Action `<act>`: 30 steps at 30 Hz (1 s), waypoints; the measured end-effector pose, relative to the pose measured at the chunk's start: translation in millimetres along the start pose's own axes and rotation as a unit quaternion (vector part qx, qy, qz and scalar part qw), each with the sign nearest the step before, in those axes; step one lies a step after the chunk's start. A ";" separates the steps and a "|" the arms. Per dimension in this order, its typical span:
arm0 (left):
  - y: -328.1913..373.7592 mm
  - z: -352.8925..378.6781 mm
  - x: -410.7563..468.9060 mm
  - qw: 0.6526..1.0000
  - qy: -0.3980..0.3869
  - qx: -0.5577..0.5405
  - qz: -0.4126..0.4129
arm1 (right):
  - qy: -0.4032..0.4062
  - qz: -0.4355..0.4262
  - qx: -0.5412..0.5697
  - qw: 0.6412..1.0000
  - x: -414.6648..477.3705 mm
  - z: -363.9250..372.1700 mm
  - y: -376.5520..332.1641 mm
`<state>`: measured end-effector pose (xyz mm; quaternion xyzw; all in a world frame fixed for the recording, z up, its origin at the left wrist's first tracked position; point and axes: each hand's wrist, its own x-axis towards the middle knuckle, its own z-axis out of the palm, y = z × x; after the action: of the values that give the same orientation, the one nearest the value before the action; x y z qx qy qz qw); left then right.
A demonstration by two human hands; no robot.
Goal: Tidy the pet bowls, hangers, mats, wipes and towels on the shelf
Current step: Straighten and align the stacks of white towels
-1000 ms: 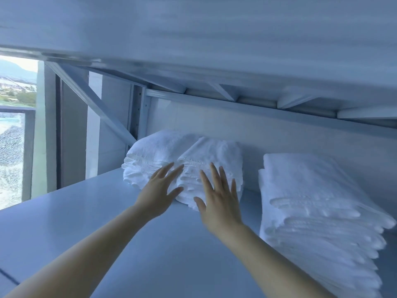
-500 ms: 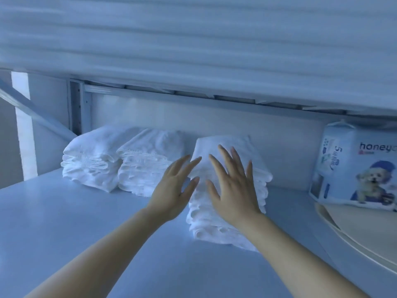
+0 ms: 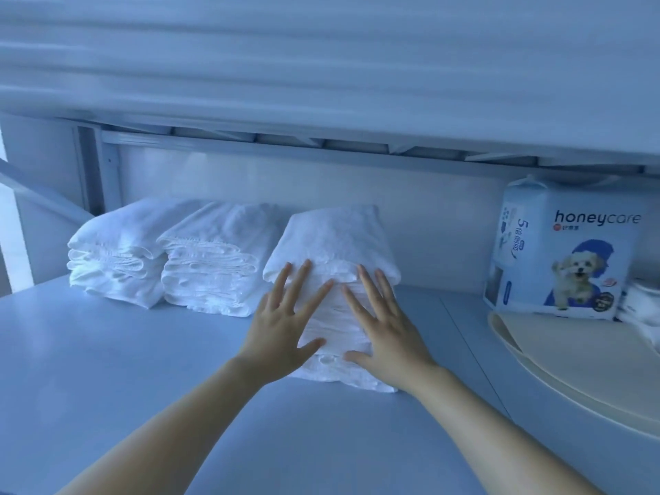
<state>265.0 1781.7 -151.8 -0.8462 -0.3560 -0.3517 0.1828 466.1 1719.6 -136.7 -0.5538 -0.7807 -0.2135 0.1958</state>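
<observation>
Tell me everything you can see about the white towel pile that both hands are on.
The towel pile is a stack of white folded cloths, soft and terry-looking, with layered edges facing the camera and the top one draped over the front. It sits on the pale shelf board, rightmost of three white piles, beside the middle pile. The left hand and right hand lie flat against its front, fingers spread.

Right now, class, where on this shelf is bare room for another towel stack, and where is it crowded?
Free: the shelf front, before the leftmost stack; the gap between the third stack and the honeycare pack. Crowded: mats, right.
</observation>
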 end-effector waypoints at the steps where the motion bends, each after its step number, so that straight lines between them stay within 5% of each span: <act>1: -1.6 1.2 0.1 1.000 -0.002 0.008 -0.002 | 0.002 -0.003 0.004 1.000 1.6 3.7 0.7; 17: -60.6 23.3 30.0 0.990 -0.089 0.101 -0.044 | 0.001 -0.018 0.045 0.999 72.6 48.4 8.3; 30: -84.4 42.3 39.4 0.985 -0.087 0.138 -0.061 | -0.031 0.086 -0.034 0.995 115.9 70.8 -2.5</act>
<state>242.7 1881.5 -147.2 -0.8167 -0.4667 -0.2349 0.2448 423.0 1848.3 -133.1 -0.6319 -0.7279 -0.2049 0.1700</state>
